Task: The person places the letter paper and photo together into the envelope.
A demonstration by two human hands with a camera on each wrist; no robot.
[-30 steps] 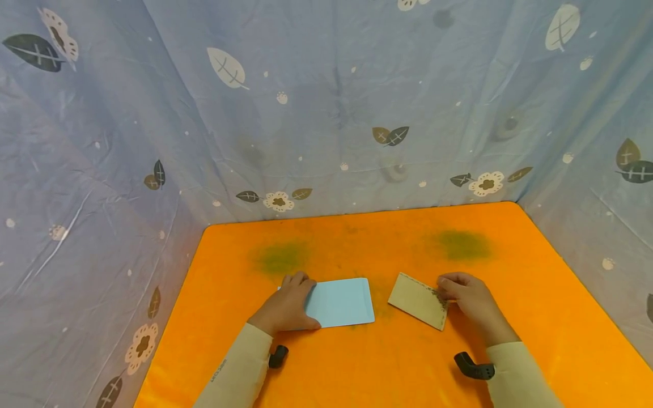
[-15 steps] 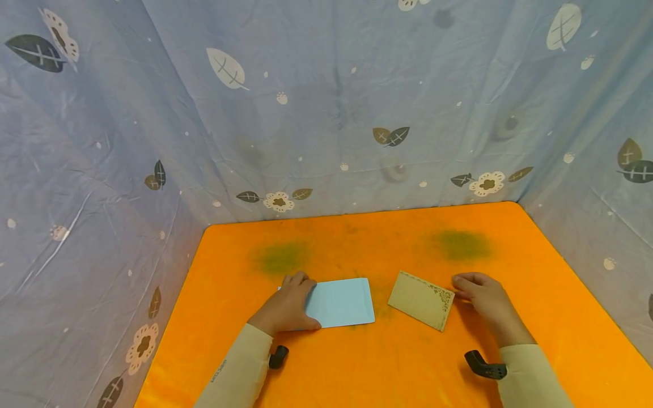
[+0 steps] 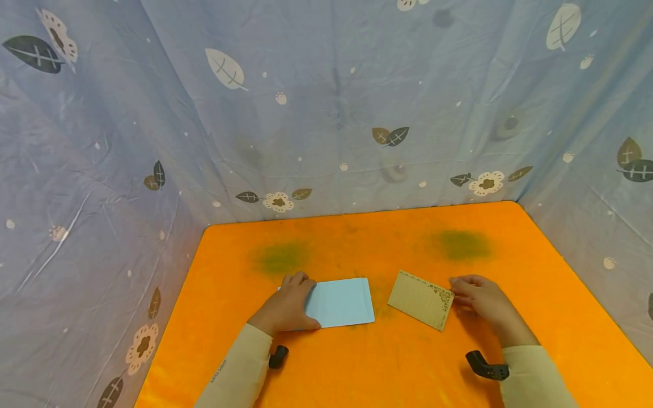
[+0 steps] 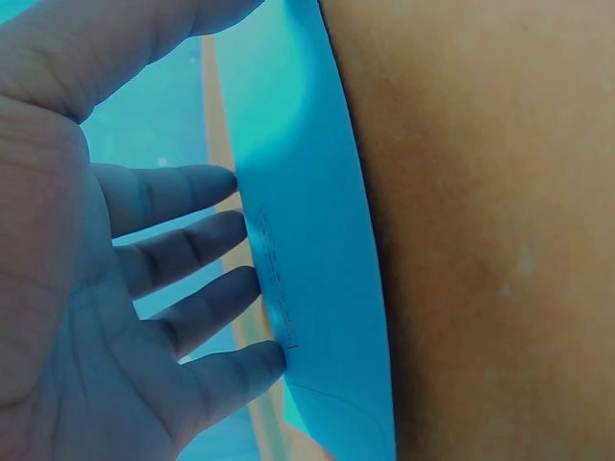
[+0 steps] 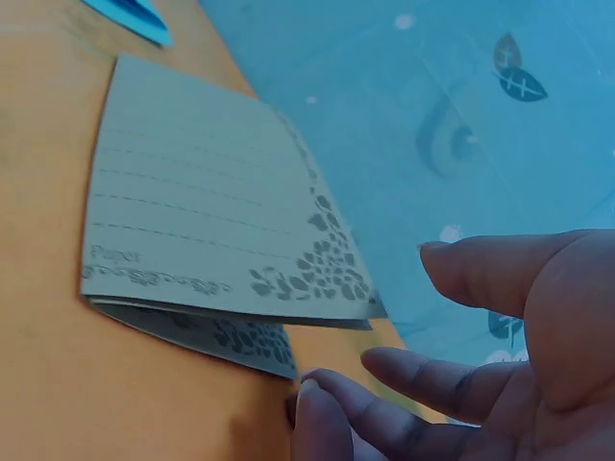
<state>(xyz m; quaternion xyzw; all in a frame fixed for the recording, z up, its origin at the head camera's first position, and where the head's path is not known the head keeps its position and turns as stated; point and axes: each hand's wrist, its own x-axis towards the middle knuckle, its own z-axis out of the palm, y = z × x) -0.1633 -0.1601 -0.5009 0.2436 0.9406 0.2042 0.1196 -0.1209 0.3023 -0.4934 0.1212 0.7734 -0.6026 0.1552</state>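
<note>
A light blue envelope [image 3: 340, 303] lies flat in the head view. My left hand [image 3: 293, 303] rests on its left end, thumb at the near edge and fingers toward the far edge. In the left wrist view, straight fingertips touch the envelope [image 4: 307, 240] along one side. To its right is a folded sheet of brown letter paper [image 3: 420, 301] with dashed lines and a floral corner. My right hand [image 3: 482, 300] is beside that corner, thumb and fingers apart. In the right wrist view the letter paper's [image 5: 192, 192] layers gape slightly and nothing is between thumb and fingers.
An orange cloth [image 3: 347, 243] with two greenish stains covers the table. Blue patterned curtains [image 3: 326, 113] enclose the back and both sides. Black curved wrist mounts [image 3: 487, 367] stick out from both cream sleeves.
My right hand has let go of the brown letter paper's corner and moved right, then edged back slightly toward it. The left hand and the envelope have stayed in place.
</note>
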